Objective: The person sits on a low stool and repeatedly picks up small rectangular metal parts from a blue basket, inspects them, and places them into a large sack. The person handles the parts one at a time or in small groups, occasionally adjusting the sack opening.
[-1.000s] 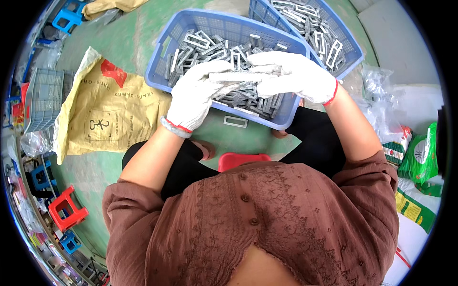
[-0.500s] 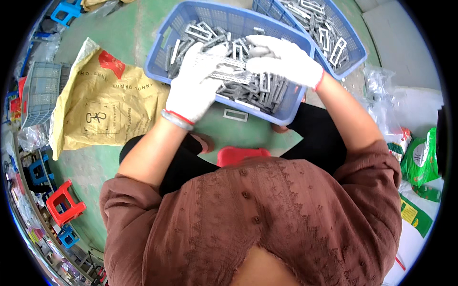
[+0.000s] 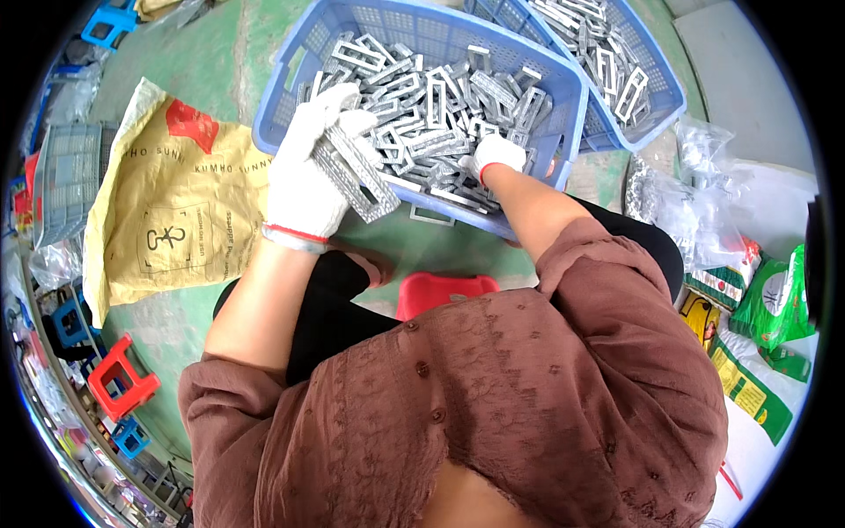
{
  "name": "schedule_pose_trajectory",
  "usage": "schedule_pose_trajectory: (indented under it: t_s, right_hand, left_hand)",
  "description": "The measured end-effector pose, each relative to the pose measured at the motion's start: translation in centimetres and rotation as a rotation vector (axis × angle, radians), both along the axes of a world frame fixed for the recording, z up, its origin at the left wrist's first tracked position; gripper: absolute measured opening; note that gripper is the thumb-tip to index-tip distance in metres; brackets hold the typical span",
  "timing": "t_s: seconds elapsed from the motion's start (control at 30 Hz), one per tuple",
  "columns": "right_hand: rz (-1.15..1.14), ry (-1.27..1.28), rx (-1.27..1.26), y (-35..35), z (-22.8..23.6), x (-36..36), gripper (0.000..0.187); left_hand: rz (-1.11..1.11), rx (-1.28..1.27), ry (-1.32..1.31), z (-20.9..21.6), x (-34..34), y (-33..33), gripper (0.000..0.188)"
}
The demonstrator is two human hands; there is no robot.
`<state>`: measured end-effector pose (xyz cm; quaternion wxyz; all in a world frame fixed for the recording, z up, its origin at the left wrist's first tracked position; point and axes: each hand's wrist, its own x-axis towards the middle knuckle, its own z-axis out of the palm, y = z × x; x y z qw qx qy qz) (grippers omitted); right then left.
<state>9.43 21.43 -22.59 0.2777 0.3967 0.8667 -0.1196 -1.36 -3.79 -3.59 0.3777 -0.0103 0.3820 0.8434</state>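
My left hand (image 3: 308, 180), in a white glove, is closed round a small stack of grey metal rectangular frames (image 3: 374, 198). It holds them tilted over the near left edge of a blue plastic basket (image 3: 370, 13). Inside the basket lies a heap of similar slotted metal frames (image 3: 431, 101). My right hand (image 3: 499, 157), also gloved, is down in the near right part of the heap. Its fingers look bunched and point left against the pieces; what they grip, if anything, is hidden.
A second blue basket (image 3: 673, 88) of metal frames stands at the far right. A yellow sack (image 3: 176, 224) lies on the green floor at left. A red stool (image 3: 440, 290) is between my legs. One loose frame (image 3: 431, 216) lies beside the basket. Clear plastic bags (image 3: 695, 224) are at right.
My hands were together over the basket at the metal frames. Now the left has drawn back left with the stack turned downward, and the right has dropped nearer into the heap.
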Motion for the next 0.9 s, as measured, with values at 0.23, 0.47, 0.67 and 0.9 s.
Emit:
schedule_pose_trajectory:
  t_s: [0.23,0.47,0.67,0.9]
  right_hand:
    - [0.193,-0.132,0.037,0.8,-1.2,-1.3,0.036]
    - [0.016,0.014,-0.558,6.4,2.6,-1.5,0.038]
    - [0.512,0.461,-0.595,3.2,18.9,-1.6,0.036]
    - [0.896,0.784,-0.454,-2.8,25.5,0.5,0.046]
  left_hand:
    - [-0.157,0.264,-0.074,1.9,1.2,0.7,0.05]
    - [-0.134,0.157,-0.155,0.5,0.5,0.6,0.044]
    - [-0.105,-0.208,-0.294,-1.4,0.7,1.5,0.034]
    - [-0.135,0.005,-0.071,2.5,3.0,2.5,0.032]
